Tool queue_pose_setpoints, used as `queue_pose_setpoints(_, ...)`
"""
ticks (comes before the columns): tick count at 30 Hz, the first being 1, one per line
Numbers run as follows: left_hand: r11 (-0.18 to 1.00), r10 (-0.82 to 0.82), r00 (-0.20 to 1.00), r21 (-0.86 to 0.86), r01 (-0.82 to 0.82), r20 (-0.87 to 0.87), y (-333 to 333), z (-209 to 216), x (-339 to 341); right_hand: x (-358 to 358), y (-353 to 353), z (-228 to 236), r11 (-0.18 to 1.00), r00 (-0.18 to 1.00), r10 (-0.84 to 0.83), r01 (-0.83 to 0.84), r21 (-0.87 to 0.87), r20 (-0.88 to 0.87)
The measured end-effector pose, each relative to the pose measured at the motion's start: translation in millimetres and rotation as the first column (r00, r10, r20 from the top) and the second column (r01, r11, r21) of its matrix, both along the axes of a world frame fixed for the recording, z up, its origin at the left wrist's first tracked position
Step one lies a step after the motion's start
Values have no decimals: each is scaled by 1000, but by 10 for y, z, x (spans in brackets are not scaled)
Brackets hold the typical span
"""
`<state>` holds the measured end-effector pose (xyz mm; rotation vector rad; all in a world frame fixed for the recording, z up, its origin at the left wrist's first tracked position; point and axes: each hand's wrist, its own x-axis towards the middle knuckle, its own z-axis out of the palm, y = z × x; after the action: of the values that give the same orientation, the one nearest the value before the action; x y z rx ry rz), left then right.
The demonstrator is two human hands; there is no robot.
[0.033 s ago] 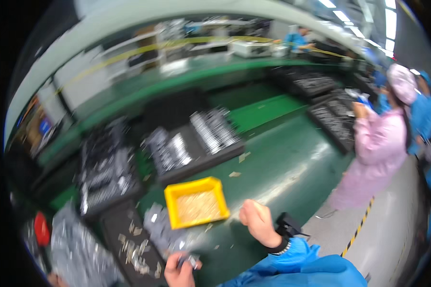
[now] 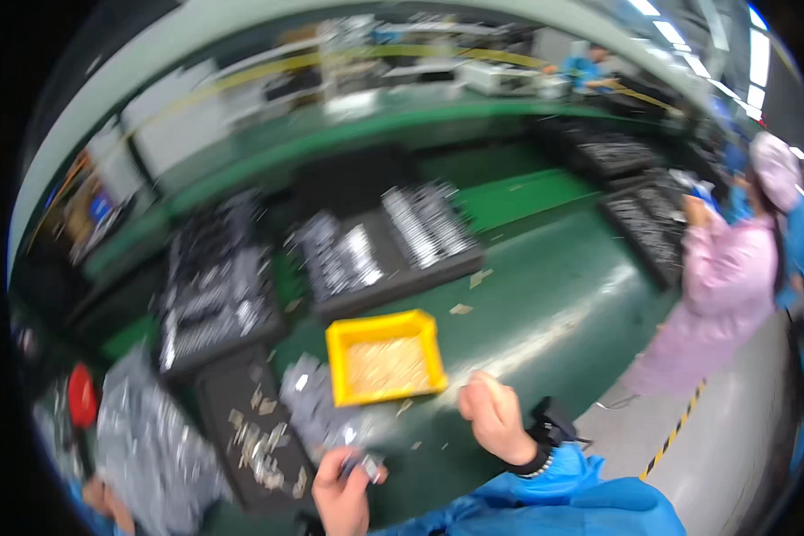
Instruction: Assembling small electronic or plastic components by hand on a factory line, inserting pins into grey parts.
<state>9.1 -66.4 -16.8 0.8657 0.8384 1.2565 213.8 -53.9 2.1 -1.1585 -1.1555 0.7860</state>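
A glossy green workbench (image 2: 545,290) runs through the workshop, pale floor (image 2: 634,438) to its right. Over the bench, the left hand (image 2: 342,493) pinches a small dark-and-silver part (image 2: 369,465), silvery end rightward; blur hides its long axis. The right hand (image 2: 496,418) curls closed near a yellow bin (image 2: 393,396); whether around anything, I can't tell.

the bench (image 2: 549,308) is sitting higher and farther right in view; the right hand (image 2: 498,418) is easing, relative to the yellow bin (image 2: 338,371), toward the bench's near edge; another person's hand (image 2: 109,502) is showing more.
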Motion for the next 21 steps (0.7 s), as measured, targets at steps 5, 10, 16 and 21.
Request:
queue_pose_setpoints(5,996,-3,999,-93,-2,-52,70,218,114,-276,-170,85,989,962,139,-149,24,237)
queue_pose_setpoints(10,992,-32,999,-124,28,-32,-78,117,-19,-464,-203,16,957,899,257,-288,38,356)
queue_pose_setpoints(16,971,131,887,239,-24,-443,-140,70,-21,-595,-300,22,947,900,292,-319,30,323)
queue_pose_setpoints(21,992,72,938,118,-34,-338,-153,131,27,-595,-253,42,957,879,178,-260,131,442)
